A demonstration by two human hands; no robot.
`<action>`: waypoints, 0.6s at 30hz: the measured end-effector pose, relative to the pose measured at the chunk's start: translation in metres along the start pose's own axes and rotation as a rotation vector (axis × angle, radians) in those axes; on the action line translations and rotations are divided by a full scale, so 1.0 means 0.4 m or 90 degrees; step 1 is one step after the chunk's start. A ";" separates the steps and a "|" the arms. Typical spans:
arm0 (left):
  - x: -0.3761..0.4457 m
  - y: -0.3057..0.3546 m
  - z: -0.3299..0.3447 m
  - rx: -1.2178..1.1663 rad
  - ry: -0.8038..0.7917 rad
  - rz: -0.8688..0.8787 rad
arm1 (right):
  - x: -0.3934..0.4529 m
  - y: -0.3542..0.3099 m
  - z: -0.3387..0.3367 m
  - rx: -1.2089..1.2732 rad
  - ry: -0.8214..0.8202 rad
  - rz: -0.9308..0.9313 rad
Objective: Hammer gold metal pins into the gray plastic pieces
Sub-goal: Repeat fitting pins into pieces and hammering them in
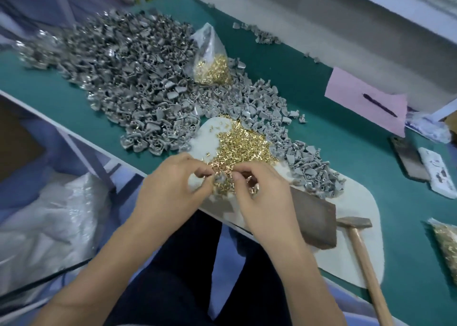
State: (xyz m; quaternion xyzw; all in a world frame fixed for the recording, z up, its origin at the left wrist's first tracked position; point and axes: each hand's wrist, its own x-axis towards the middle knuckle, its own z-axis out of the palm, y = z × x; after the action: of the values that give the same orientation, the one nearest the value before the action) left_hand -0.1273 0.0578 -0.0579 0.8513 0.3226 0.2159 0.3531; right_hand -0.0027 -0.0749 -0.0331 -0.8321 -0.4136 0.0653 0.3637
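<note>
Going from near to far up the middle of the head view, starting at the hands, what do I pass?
Hands, left and right, working a gray piece → loose gold pins on the white mat → gray pieces pile → bag of pins.

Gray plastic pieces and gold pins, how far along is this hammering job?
Done: cannot tell; no finished batch is distinguishable. In hand: the left hand and right hand pinch a small gray plastic piece over the loose gold metal pins, apparently fitting a pin. Left: the wooden-handled hammer lies idle, and a big heap of gray plastic pieces waits.
</note>
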 end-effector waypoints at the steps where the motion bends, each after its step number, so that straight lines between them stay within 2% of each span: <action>1: 0.001 -0.021 -0.013 0.026 0.014 -0.019 | 0.015 -0.008 0.014 -0.004 -0.007 -0.003; 7: 0.012 -0.092 -0.044 0.101 0.063 -0.092 | 0.089 -0.040 0.091 -0.125 -0.046 -0.011; 14: 0.039 -0.106 -0.040 0.129 0.077 -0.077 | 0.138 -0.062 0.154 -0.264 -0.046 0.019; 18: 0.058 -0.099 -0.034 0.146 0.087 -0.064 | 0.140 -0.063 0.170 -0.280 -0.026 0.057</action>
State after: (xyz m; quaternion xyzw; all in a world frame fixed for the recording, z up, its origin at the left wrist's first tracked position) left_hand -0.1349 0.1017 -0.0751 0.8521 0.4106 0.2170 0.2414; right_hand -0.0103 0.0138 -0.0550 -0.9072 -0.3881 0.0063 0.1621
